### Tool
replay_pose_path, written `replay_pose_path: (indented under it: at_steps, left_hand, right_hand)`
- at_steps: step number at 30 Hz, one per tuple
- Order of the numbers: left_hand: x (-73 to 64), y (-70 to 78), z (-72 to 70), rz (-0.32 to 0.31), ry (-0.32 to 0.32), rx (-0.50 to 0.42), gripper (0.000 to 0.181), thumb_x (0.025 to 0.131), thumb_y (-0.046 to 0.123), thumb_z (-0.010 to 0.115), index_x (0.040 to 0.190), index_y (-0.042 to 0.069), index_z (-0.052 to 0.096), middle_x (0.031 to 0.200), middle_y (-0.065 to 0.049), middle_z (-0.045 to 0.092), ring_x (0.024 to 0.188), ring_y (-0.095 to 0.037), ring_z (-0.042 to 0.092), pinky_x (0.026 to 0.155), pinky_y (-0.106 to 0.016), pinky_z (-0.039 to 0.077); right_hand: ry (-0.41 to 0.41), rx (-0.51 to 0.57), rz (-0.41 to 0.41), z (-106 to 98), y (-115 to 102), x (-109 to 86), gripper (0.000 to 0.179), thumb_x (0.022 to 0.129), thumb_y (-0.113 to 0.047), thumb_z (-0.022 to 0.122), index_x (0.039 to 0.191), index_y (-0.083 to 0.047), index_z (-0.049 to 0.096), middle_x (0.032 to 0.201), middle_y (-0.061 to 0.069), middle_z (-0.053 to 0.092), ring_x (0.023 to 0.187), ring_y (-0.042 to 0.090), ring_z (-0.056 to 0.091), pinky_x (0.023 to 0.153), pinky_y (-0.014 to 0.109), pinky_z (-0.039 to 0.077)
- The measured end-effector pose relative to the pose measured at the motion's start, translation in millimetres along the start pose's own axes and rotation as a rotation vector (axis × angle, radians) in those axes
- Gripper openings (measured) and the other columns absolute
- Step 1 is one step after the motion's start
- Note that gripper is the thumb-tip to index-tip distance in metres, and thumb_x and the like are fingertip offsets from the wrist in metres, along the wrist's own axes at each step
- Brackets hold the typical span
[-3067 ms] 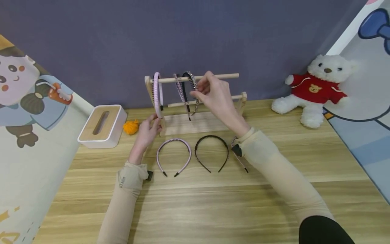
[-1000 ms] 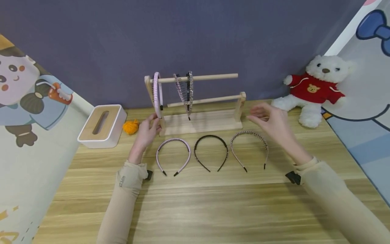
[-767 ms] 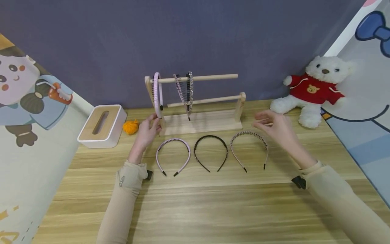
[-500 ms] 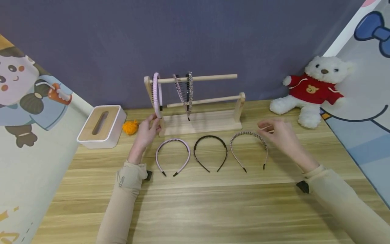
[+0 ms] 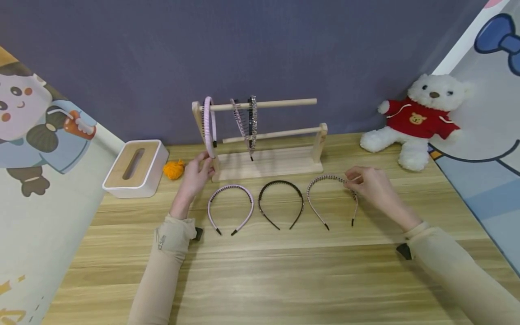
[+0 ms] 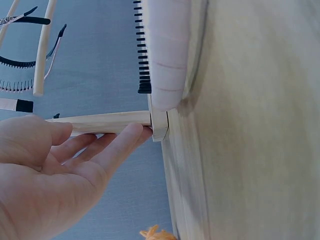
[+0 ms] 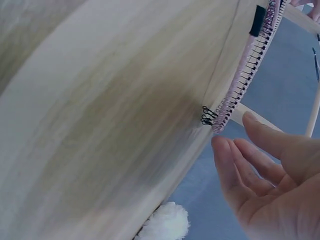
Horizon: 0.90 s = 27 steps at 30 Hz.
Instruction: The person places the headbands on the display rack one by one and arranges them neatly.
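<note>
We see the right hand (image 5: pixel 371 187) lower than half a second ago, its thumb and fingers parted at the patterned headband (image 5: pixel 325 177), right of centre toward the surface's (image 5: pixel 260 280) far edge. The left hand's (image 5: pixel 195 176) extended fingers touch the rack (image 5: pixel 264 164). A bear (image 5: pixel 418 119) sits by the far right corner; only the left wrist view shows us the left palm (image 6: pixel 55 192).

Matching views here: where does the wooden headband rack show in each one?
Head: the wooden rack stands just above the middle.
Left wrist: its post lies left of centre, by the left hand.
Right wrist: partly in, its rod at the right edge.
Shared landmark: the wood-grained table.
</note>
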<state>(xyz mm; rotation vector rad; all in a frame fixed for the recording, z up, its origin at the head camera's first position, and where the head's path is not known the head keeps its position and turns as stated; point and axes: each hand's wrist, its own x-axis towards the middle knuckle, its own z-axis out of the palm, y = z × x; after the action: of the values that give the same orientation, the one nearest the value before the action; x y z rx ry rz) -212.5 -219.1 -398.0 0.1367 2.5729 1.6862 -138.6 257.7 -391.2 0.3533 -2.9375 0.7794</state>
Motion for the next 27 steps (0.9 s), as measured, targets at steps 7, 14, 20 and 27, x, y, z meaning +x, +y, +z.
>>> replay_pose_path:
  at_steps: [7, 14, 20, 27]
  left_hand:
    - [-0.3, 1.2, 0.3, 0.003, -0.004, 0.004, 0.048, 0.118, 0.012, 0.04, 0.159, -0.012, 0.039, 0.151, -0.038, 0.049, 0.126, -0.05, 0.063, 0.106, -0.042, 0.058]
    - [-1.0, 2.2, 0.6, 0.004, 0.001, 0.006, 0.047, 0.118, 0.012, 0.04, 0.159, -0.012, 0.039, 0.15, -0.038, 0.049, 0.126, -0.05, 0.063, 0.106, -0.042, 0.058]
    - [-1.5, 2.5, 0.1, 0.0, 0.002, 0.004, 0.048, 0.118, 0.012, 0.041, 0.159, -0.011, 0.039, 0.152, -0.039, 0.048, 0.126, -0.05, 0.063, 0.106, -0.043, 0.058]
    - [-1.1, 1.7, 0.3, 0.001, -0.005, 0.003, 0.048, 0.118, 0.012, 0.04, 0.16, -0.011, 0.038, 0.153, -0.038, 0.047, 0.127, -0.05, 0.062, 0.106, -0.042, 0.058]
  right_hand:
    - [-0.047, -0.012, 0.021, 0, 4, 1.7, 0.03, 0.092, -0.005, 0.085, 0.113, 0.013, 0.073, 0.106, 0.031, 0.075, 0.089, 0.044, 0.077, 0.076, 0.058, 0.066]
    - [-0.077, -0.029, 0.016, 1, 8, 3.8, 0.026, 0.093, -0.006, 0.084, 0.109, 0.011, 0.074, 0.1, 0.028, 0.076, 0.089, 0.044, 0.076, 0.081, 0.063, 0.062]
    - [-0.072, -0.047, 0.002, 3, 10, 5.3, 0.023, 0.092, -0.006, 0.084, 0.106, 0.01, 0.074, 0.096, 0.025, 0.077, 0.088, 0.043, 0.076, 0.081, 0.063, 0.061]
    - [-0.081, -0.065, -0.007, 5, 12, 6.8, 0.018, 0.092, -0.004, 0.084, 0.102, 0.009, 0.076, 0.093, 0.022, 0.077, 0.087, 0.041, 0.075, 0.079, 0.06, 0.061]
